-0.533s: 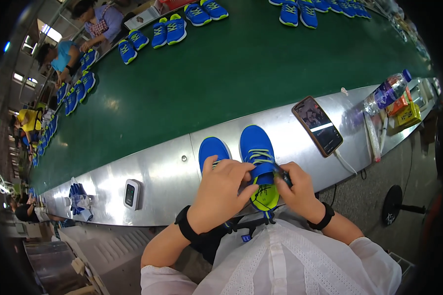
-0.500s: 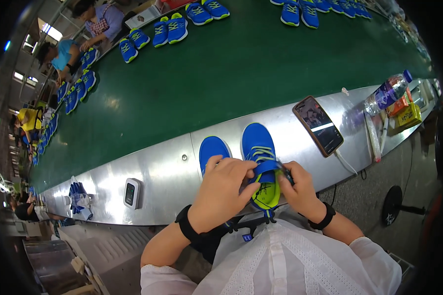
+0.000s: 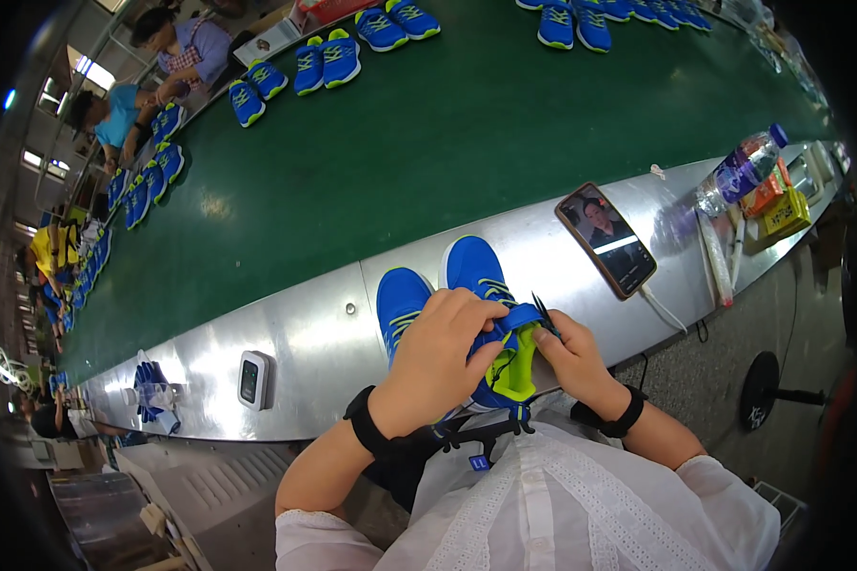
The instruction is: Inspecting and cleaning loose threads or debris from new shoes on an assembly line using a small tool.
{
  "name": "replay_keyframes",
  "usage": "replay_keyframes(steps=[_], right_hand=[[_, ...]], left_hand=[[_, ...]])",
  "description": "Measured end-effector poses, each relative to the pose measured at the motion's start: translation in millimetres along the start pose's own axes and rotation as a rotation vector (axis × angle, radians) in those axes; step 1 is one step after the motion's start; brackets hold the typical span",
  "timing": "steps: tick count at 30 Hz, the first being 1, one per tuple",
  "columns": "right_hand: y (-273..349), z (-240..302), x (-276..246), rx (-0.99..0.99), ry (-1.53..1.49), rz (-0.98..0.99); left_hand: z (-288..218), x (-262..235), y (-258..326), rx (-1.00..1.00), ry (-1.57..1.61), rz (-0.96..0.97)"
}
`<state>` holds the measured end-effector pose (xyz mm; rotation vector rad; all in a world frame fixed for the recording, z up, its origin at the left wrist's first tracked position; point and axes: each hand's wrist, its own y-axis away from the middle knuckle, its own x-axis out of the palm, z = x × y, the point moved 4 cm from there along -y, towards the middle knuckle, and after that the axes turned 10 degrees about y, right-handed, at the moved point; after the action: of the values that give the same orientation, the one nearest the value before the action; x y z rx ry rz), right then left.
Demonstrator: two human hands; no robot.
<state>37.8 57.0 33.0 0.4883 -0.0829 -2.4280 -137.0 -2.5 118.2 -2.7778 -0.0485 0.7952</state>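
A blue sneaker (image 3: pixel 476 262) with lime lining and laces stands near me on the metal table edge, turned a little to one side. My left hand (image 3: pixel 440 344) is closed on it, with thumb and fingers pinching by its strap and opening. In my right hand (image 3: pixel 576 354), dark thread snips (image 3: pixel 545 312) are gripped, their two points sticking up beside the shoe's collar. The right thumb is close to the lime lining. The second blue sneaker (image 3: pixel 399 295) of the same kind stands just left, partly hidden behind my left hand.
A phone (image 3: pixel 607 238) with a white cable lies to the right, then a bottle (image 3: pixel 743 171) and a yellow packet (image 3: pixel 786 215). A small white device (image 3: pixel 253 381) sits left. Beyond the metal edge (image 3: pixel 324 343), a green belt (image 3: pixel 352 162) carries several blue sneakers; people work at far left.
The held sneaker has tilted and its toe has swung left. My left hand has risen a little on it. The snips' points now show upward above my right fingers.
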Motion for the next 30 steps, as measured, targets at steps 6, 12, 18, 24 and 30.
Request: replay_keyframes(steps=[6, 12, 18, 24, 30], right_hand=[[-1, -1, 4, 0.03, -0.074, 0.049], [1, -6, 3, -0.036, -0.021, 0.031], [9, -6, 1, -0.045, 0.025, 0.019], [15, -11, 2, 0.007, 0.006, -0.011], [32, -14, -13, 0.036, -0.098, -0.071]], left_hand=[[5, -2, -3, -0.003, -0.018, 0.006], [7, -1, -9, 0.016, 0.015, 0.006], [11, 4, -23, 0.093, -0.062, 0.322], [13, 6, -25, 0.077, -0.075, 0.333], [16, 6, -23, 0.08, -0.049, 0.281]])
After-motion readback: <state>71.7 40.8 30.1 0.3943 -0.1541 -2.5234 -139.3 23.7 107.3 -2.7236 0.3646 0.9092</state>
